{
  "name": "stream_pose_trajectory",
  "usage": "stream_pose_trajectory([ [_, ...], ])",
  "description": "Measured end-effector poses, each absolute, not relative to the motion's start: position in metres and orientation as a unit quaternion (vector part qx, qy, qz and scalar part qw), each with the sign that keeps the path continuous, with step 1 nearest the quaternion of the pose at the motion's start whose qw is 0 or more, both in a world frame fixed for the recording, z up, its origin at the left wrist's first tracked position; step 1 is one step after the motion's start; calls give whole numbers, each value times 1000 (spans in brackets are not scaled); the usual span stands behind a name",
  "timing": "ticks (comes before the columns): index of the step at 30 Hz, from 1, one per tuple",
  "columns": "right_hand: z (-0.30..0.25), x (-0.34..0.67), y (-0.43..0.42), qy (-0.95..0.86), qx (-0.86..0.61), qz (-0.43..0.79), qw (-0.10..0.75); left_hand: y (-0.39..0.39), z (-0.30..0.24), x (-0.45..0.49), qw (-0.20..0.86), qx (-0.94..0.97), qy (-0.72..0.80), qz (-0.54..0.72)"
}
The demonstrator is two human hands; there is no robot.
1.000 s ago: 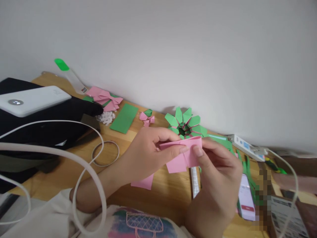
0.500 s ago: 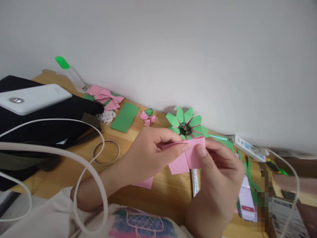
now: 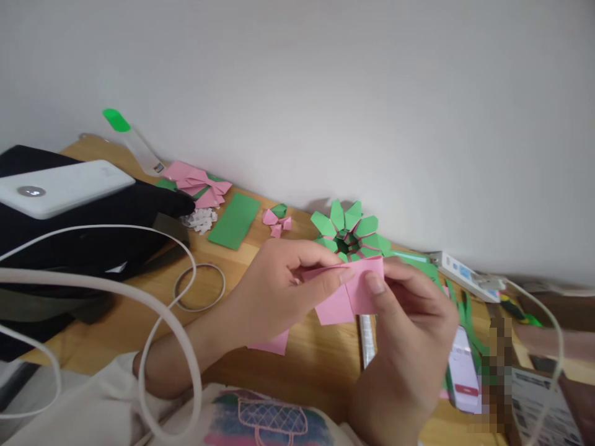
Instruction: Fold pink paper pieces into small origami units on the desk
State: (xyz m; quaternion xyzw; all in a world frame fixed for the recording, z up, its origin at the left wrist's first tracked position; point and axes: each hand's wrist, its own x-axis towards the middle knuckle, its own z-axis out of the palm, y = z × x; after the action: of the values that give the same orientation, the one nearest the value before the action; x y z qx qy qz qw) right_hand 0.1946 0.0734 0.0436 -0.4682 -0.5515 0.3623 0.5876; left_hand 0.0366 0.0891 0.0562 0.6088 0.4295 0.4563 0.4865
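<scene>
Between my two hands, above the wooden table, is a folded piece of pink paper [image 3: 335, 305] with a crease or flap edge running down its middle. My left hand [image 3: 290, 288] pinches its left part between thumb and fingers. On the right part, the thumb of my right hand [image 3: 409, 331] presses against the front while the fingers lie behind. Just beyond the paper stands a ring of green and pink folded paper pieces [image 3: 338, 217]. Another pink sheet [image 3: 272, 344] lies on the table, partly hidden under my left forearm.
A green paper rectangle [image 3: 235, 221], small folded pieces [image 3: 277, 223] and a pink folded stack [image 3: 199, 183] lie along the wall. A white power bank [image 3: 79, 183] rests on black cloth at left. White cables [image 3: 186, 347] loop in front. A phone [image 3: 463, 371] and power strip [image 3: 465, 275] sit at right.
Both hands keep the same hold on the pink paper, which has barely shifted. The whole view has moved very slightly.
</scene>
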Motion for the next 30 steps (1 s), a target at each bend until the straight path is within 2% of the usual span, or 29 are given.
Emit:
stream_pose_trajectory([
  [11, 46, 200, 74, -566, -473, 389, 552, 92, 54, 38, 524, 584, 409, 466],
  [30, 34, 203, 89, -470, -454, 497, 571, 103, 41, 38, 474, 617, 412, 474],
])
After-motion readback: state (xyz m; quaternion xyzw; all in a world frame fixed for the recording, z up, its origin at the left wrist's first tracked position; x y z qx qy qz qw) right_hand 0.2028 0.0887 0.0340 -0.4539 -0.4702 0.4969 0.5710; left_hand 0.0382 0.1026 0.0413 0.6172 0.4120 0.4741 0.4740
